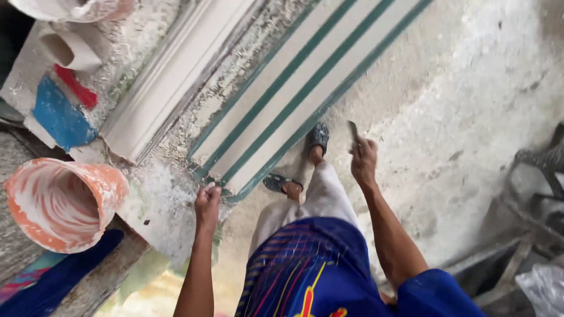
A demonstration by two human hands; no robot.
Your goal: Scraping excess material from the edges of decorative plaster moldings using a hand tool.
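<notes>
My right hand (363,159), fingers curled, grips a flat blade (353,134) pointing toward 12 o'clock; my left hand (207,204) is fisted beside the striped panel (305,76), whose long axis runs toward 1 o'clock.

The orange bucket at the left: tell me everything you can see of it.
The orange bucket looks like plastic, round and tapering, tipped so its open mouth faces the camera. White plaster-like residue streaks its inside and crusts its rim. It rests on the dusty work surface, left of the left hand, which does not touch it.
</notes>
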